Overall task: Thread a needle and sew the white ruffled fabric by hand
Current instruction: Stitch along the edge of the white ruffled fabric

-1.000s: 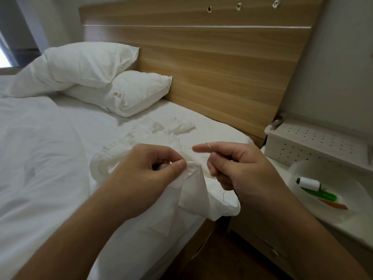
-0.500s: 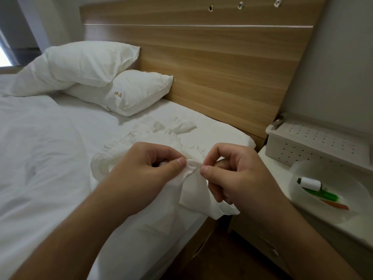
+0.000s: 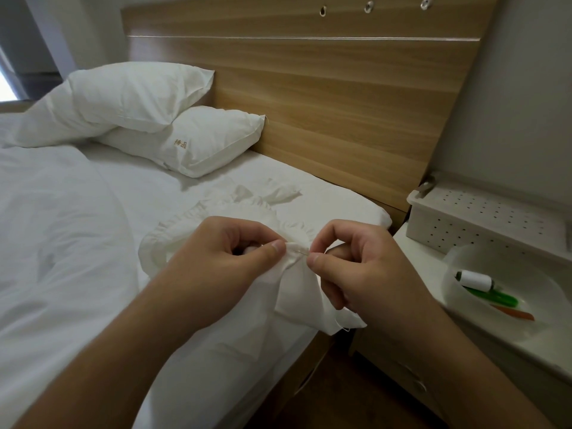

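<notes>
The white ruffled fabric (image 3: 297, 286) lies bunched at the near right corner of the bed and hangs over its edge. My left hand (image 3: 223, 258) pinches a fold of it between thumb and fingers. My right hand (image 3: 359, 267) pinches the thin metal needle (image 3: 302, 251) between thumb and forefinger, its tip stuck into the pinched fold right beside my left thumb. A short loose thread end (image 3: 346, 329) dangles from the cloth's lower corner.
A white bowl (image 3: 483, 317) on the bedside table holds a white thread spool (image 3: 475, 279), a green tool (image 3: 492, 296) and an orange one (image 3: 516, 313). A perforated white box (image 3: 483, 218) stands behind it. Two pillows (image 3: 154, 119) lean on the wooden headboard (image 3: 325, 97).
My right hand came down from a raised position with the needle and closed in on the fold. The needle now enters the cloth next to my left thumb. My left hand stayed put.
</notes>
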Tool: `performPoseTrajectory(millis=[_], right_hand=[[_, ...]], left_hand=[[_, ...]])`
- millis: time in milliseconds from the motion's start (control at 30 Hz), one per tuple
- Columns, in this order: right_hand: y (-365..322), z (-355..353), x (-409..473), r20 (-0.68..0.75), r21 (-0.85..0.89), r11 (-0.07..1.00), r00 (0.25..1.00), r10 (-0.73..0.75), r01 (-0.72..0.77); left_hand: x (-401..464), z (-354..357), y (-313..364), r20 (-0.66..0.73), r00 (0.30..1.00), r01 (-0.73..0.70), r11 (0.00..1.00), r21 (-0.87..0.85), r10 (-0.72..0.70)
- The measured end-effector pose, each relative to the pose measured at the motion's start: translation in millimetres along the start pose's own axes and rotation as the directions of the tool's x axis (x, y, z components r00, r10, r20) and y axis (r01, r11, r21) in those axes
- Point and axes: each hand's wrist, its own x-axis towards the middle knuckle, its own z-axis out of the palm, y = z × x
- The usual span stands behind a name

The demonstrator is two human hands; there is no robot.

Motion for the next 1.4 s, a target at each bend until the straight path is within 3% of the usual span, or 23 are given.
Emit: performPoseTrajectory(millis=[667,1067,1400], right_hand=[[-1.8,-2.7,2.0,0.162,0.091,0.991,0.983,0.082,-0.097],[-0.9,-2.2,2.8,0.157,0.093,0.991,0.984,0.083,-0.098],[5.5,2.7,4.5,0.088,0.053,0.995,0.992,0.085,-0.09]], left_hand=[[0.3,-0.1,-2.0,0.013,0.993,-0.122,0.986,0.114,0.121],[1.0,-0.3,-5.5,0.008,0.991,-0.134,0.982,0.136,0.134],[0.8,1.1,-5.1,-0.001,0.979,-0.196,0.947,0.253,0.203]])
